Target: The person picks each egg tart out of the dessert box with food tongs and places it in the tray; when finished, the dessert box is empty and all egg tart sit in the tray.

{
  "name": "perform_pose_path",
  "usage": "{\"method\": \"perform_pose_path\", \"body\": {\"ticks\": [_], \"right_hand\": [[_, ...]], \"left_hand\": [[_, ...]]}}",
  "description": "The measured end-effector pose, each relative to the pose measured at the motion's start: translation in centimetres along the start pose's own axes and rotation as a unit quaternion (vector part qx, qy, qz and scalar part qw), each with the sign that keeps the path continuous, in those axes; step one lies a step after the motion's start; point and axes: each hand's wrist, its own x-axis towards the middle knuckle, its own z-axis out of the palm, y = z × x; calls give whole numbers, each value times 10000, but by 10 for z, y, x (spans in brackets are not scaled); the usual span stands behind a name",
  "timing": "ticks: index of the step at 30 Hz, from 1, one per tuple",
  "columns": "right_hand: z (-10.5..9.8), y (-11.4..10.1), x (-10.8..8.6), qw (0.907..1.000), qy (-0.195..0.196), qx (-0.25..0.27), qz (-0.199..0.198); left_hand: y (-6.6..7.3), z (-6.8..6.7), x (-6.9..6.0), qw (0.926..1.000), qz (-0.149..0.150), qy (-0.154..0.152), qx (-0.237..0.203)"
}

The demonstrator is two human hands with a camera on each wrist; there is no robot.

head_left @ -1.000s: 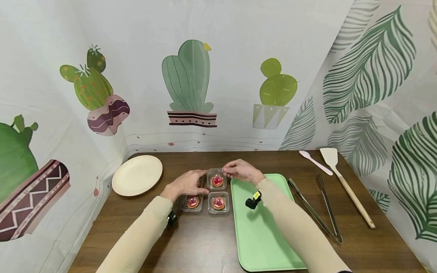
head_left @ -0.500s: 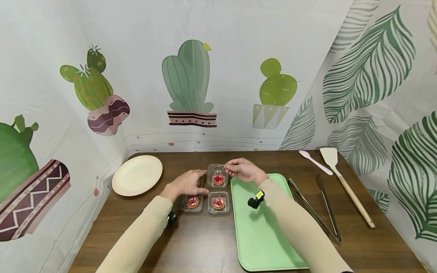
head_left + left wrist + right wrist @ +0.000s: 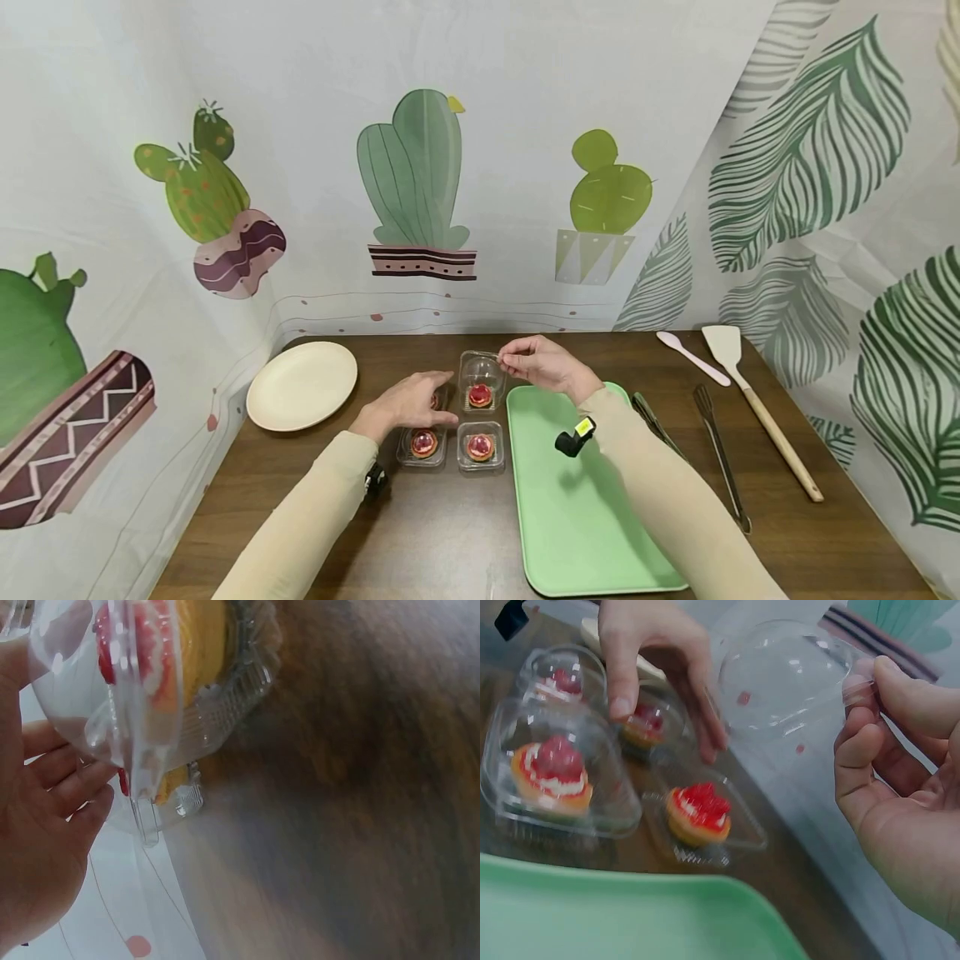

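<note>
Head: L hand (image 3: 408, 402) is over rear-left container (image 3: 443, 395), fingers stretched fwd, thumb well apart; can't tell if they touch it. R hand (image 3: 546, 367) pinches the edge of a clear lid (image 3: 480, 364) btwn thumb & fingers, tipped up above rear-right container (image 3: 465, 405); red-topped tart (image 3: 480, 395) sits uncovered in that base. Front-left container (image 3: 422, 461) & front-right container (image 3: 481, 467) both lidded, 1 tart ea. Green tray (image 3: 577, 517) just R of them, partly under R sleeve (image 3: 660, 487). Further R: metal tongs (image 3: 726, 467), partly behind sleeve; white spatula w/ wooden handle (image 3: 761, 408); pale pink spoon (image 3: 693, 358). Cream plate (image 3: 302, 386) at far L of dark wood table (image 3: 442, 533).

L wrist: L hand beside a domed, lidded container w/ tart; fingers slightly bent, no clear grip; contact unclear. 2nd container beyond; table blurred.

R wrist: thumb & index pinch lid's edge, other fingers curled. Lid is tilted; can't tell if joined to base. Uncovered tart below, near L fingertips. Tray rim in foregrd.
</note>
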Motion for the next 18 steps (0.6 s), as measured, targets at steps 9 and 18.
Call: {"method": "perform_pose_path", "body": {"ticks": [9,18], "right_hand": [[14,-20,-11,9944,78,-1045,-150],[27,-28,-20,9255,487,-3746,-261]], "left_hand": [[0,0,-2,9999,4,129,-64],[1,-1,-2,9996,16,174,-218]]}}
